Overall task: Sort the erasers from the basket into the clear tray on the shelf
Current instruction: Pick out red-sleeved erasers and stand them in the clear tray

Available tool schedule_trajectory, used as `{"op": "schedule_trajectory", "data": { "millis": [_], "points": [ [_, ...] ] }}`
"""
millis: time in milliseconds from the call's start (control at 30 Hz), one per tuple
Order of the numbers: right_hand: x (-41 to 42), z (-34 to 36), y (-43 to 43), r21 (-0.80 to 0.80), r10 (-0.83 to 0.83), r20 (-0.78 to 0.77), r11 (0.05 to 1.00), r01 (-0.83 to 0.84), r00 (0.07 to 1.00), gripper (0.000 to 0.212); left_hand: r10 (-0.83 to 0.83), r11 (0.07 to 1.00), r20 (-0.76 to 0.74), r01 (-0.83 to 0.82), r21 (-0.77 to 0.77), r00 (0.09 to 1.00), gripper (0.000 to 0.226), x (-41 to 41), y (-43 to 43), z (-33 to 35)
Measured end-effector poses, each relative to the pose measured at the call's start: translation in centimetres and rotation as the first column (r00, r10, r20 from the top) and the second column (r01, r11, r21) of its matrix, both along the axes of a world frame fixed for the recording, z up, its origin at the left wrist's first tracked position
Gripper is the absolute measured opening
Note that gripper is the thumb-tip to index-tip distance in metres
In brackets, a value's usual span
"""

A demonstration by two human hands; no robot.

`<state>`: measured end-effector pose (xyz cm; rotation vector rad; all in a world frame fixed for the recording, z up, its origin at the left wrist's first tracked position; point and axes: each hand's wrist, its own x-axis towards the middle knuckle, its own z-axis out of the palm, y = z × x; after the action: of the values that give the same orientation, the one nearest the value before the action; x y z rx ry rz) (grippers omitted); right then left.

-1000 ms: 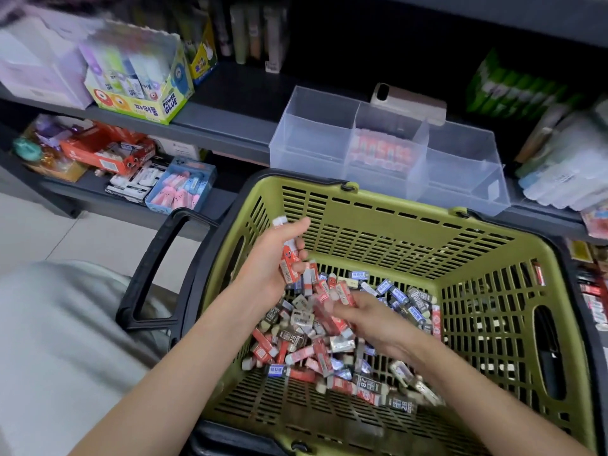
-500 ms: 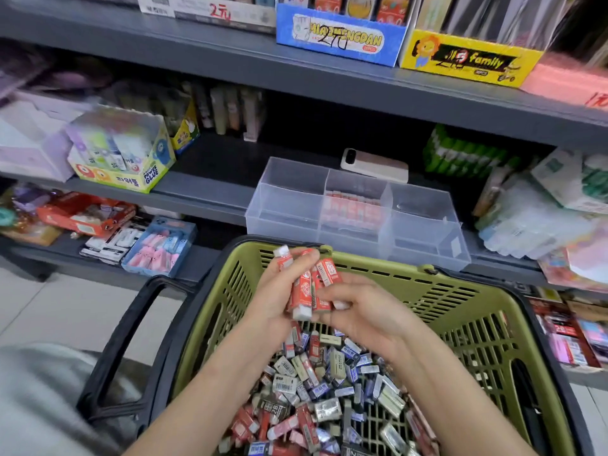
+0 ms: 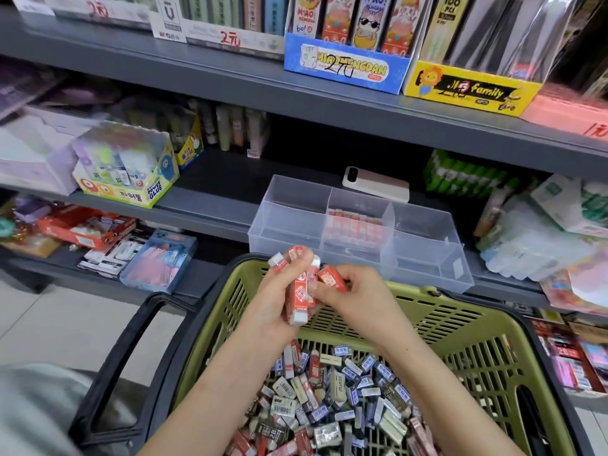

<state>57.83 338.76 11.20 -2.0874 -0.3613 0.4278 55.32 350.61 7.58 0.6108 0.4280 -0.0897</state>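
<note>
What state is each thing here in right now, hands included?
Left hand, grips a bundle of red erasers.
Right hand, pinches a single red eraser.
Clear tray, on the shelf, with a row of erasers in its middle compartment only.
Green basket, holds a loose heap of mixed erasers.
Phone, lying flat behind the tray.

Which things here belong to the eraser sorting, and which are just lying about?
In the job: green basket, loose erasers in it, red erasers gripped by left hand and right hand, clear tray.
Lying about: phone, glue box, blue display box, yellow display box.
</note>
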Motion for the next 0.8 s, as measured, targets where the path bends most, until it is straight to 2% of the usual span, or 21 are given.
{"op": "schedule_trajectory", "data": {
  "millis": [100, 167, 233, 300, 367, 467, 567, 667, 733, 800],
  "points": [
    [0.3, 0.7, -0.1, 0.015, 0.033, -0.044, 0.999, -0.032, 0.998, 0.015, -0.012, 0.999, -0.040, 0.013, 0.039, 0.999, 0.047, 0.0, 0.4, 0.3],
    [0.7, 1.3, -0.3, 0.187, 0.071, -0.209, 0.982, -0.032, 0.975, 0.011, 0.013, 0.999, -0.050, -0.011, 0.036, 0.999, 0.040, 0.1, 0.8, 0.7],
    [1.4, 2.0, -0.7, 0.363, 0.117, -0.369, 0.931, 0.027, 0.922, 0.023, 0.035, 0.997, -0.064, -0.031, 0.069, 0.997, 0.040, 0.2, 1.5, 1.0],
    [2.2, 2.7, -0.8, 0.424, 0.130, -0.375, 0.905, 0.045, 0.918, 0.022, 0.079, 0.991, -0.058, -0.072, 0.111, 0.995, 0.040, 0.3, 2.5, 1.2],
    [3.3, 3.1, -0.6, 0.384, 0.075, -0.302, 0.922, 0.049, 0.950, 0.016, 0.162, 0.976, -0.001, -0.160, 0.150, 0.987, 0.040, 0.6, 4.0, 1.5],
    [5.5, 3.2, 0.5, 0.317, -0.095, -0.121, 0.939, 0.129, 0.988, 0.017, 0.329, 0.909, 0.124, -0.350, 0.229, 0.936, 0.038, 1.6, 7.0, 1.8],
    [8.2, 3.0, 2.7, 0.278, -0.121, 0.111, 0.957, 0.086, 0.986, 0.005, 0.465, 0.827, 0.165, -0.493, 0.268, 0.870, 0.027, 3.8, 10.0, 1.2],
    [11.0, 1.8, 5.1, 0.075, -0.070, 0.306, 0.996, 0.050, 0.949, 0.014, 0.502, 0.823, 0.118, -0.515, 0.241, 0.857, 0.019, 6.8, 11.9, 0.2],
    [12.5, 0.8, 6.2, -0.102, -0.033, 0.374, 0.992, 0.077, 0.927, 0.010, 0.473, 0.846, 0.069, -0.474, 0.242, 0.879, 0.007, 8.6, 12.4, -0.4],
    [13.3, -0.2, 6.8, -0.187, -0.013, 0.392, 0.978, 0.094, 0.920, 0.007, 0.435, 0.874, 0.021, -0.428, 0.232, 0.900, 0.006, 10.0, 12.3, -0.9]
  ]
}}
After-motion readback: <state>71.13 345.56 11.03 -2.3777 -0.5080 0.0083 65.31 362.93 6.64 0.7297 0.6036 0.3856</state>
